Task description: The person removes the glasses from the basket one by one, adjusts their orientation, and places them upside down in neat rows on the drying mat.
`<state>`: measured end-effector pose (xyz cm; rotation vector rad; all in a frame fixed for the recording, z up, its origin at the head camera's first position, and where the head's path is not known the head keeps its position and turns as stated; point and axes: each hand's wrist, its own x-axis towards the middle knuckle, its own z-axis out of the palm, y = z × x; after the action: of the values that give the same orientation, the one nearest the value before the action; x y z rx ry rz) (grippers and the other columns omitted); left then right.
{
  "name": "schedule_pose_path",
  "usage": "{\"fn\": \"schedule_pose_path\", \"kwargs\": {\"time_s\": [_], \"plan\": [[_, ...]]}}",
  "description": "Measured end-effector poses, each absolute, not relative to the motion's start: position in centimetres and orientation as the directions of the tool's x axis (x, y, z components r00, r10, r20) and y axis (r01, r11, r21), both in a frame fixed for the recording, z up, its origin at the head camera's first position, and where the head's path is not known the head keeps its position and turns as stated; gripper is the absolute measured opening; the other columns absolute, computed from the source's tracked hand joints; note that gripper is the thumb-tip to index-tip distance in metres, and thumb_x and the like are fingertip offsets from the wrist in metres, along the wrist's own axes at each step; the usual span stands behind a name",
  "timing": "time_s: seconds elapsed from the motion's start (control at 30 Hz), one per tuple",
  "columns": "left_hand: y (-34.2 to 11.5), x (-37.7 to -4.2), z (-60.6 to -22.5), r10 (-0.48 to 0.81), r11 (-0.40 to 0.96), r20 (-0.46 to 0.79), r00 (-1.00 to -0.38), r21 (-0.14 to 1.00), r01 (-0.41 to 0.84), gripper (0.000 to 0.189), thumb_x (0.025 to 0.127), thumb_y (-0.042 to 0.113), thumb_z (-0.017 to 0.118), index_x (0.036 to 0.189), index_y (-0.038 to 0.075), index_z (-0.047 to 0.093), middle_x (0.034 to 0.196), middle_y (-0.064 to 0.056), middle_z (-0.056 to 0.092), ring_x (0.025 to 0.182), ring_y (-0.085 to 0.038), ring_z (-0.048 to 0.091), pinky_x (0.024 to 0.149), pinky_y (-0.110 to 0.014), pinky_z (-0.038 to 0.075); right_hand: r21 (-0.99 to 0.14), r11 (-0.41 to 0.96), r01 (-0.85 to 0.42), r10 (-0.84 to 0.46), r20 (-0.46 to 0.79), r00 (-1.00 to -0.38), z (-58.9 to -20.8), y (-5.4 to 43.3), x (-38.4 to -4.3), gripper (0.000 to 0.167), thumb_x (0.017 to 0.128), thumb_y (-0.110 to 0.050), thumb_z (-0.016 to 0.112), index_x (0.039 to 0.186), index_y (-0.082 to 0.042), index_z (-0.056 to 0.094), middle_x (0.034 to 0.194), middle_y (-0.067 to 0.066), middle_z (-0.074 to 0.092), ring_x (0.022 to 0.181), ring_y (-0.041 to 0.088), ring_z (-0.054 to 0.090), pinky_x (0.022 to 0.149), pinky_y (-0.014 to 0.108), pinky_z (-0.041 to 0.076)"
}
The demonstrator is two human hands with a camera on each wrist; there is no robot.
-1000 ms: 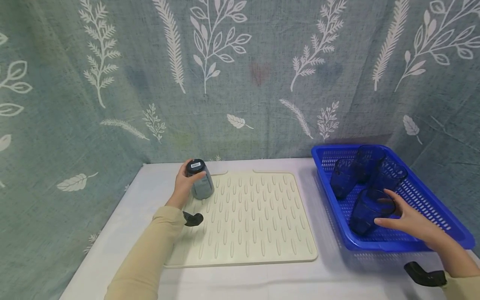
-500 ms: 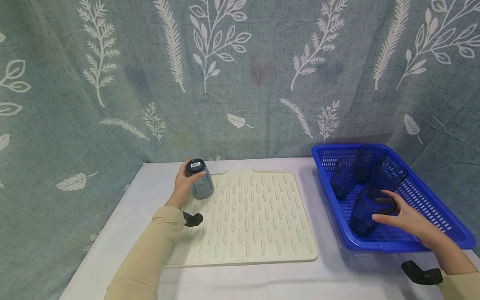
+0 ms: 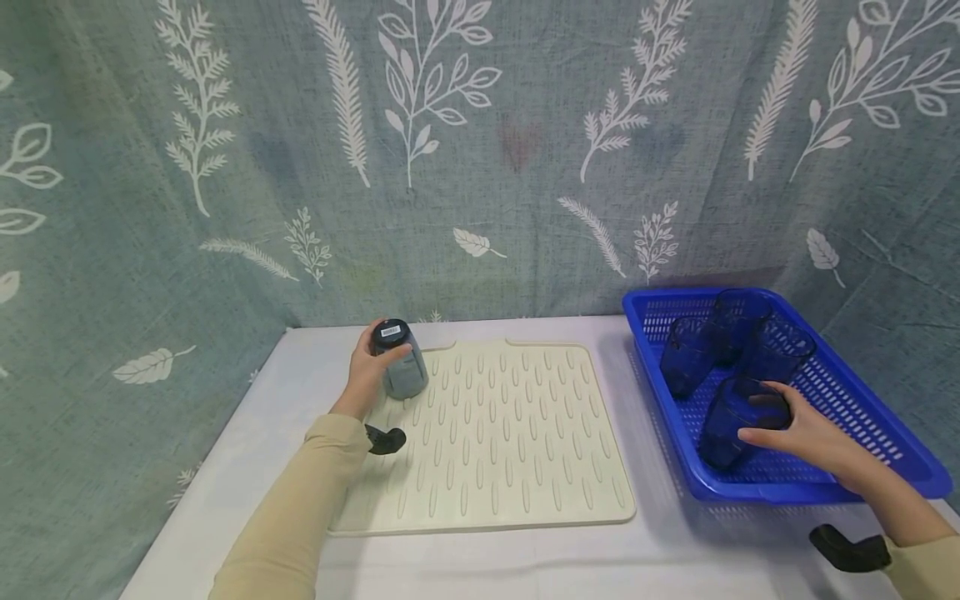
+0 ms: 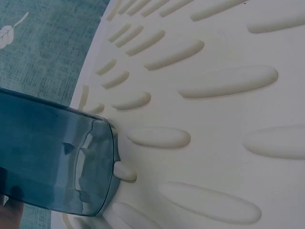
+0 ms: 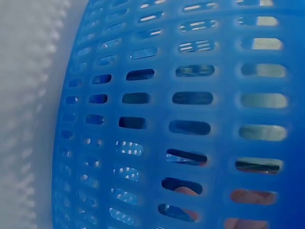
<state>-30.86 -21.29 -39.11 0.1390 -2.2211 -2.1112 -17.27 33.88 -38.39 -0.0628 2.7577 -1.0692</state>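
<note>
An upturned glass, smooth-walled and tinted grey-blue, stands at ten o'clock on the cream mat, its thick dark base uppermost and bearing a small white label. The left hand is clamped round its upper part, thumb on the near side. In the left wrist view the glass's rounded rim touches the mat, whose matte surface rises in long oval ridges.

At three o'clock from the mat sits a blue plastic basket with slotted walls. At its seven o'clock a transparent blue near glass stands rim up; the right hand curves round its top, thumb in front, fingers showing through the wall, though how firmly they press cannot be told. Three more glasses crowd the basket from ten to twelve o'clock, their outlines overlapping and hard to separate.

White cloth covers the table, and a grey-green curtain printed with white leaves hangs behind. The right sleeve is cut off at five o'clock. In the right wrist view the basket wall hides most of the hand, leaving slivers of finger in the slots.
</note>
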Motion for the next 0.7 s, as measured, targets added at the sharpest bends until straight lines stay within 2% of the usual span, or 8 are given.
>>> {"fn": "schedule_pose_path", "kwargs": {"time_s": [0.27, 0.5, 0.7], "plan": [[-21.4, -30.9, -39.2, -0.107, 0.030, -0.013, -0.994, 0.999, -0.016, 0.079, 0.084, 0.009, 0.065, 0.147, 0.010, 0.018, 0.150, -0.011, 0.021, 0.139, -0.023, 0.018, 0.113, -0.036, 0.018, -0.635, 0.770, 0.054, -0.049, -0.143, -0.988, -38.3, 33.6, -17.3, 0.095, 0.087, -0.042, 0.058, 0.140, 0.013, 0.003, 0.132, 0.041, 0.027, 0.114, 0.056, 0.036, 0.080, 0.062, 0.041], [-21.9, -31.9, -40.4, -0.123, 0.070, -0.001, -0.992, 0.998, -0.010, 0.081, 0.082, 0.015, 0.068, 0.147, 0.016, 0.019, 0.151, -0.008, 0.022, 0.139, -0.021, 0.018, 0.112, -0.036, 0.020, -0.571, 0.821, 0.016, -0.019, -0.054, -0.998, -38.3, 33.4, -17.4, 0.094, 0.082, -0.043, 0.064, 0.136, 0.017, 0.016, 0.125, 0.040, 0.038, 0.108, 0.053, 0.041, 0.076, 0.057, 0.044], [-21.9, -31.9, -40.5, -0.120, 0.068, -0.002, -0.993, 0.998, -0.010, 0.082, 0.082, 0.015, 0.069, 0.147, 0.015, 0.019, 0.150, -0.008, 0.023, 0.139, -0.021, 0.019, 0.112, -0.036, 0.020, -0.543, 0.839, 0.031, -0.002, -0.061, -0.998, -38.1, 33.4, -17.4, 0.095, 0.081, -0.046, 0.064, 0.135, 0.017, 0.017, 0.125, 0.040, 0.036, 0.108, 0.055, 0.037, 0.077, 0.061, 0.042]]}}
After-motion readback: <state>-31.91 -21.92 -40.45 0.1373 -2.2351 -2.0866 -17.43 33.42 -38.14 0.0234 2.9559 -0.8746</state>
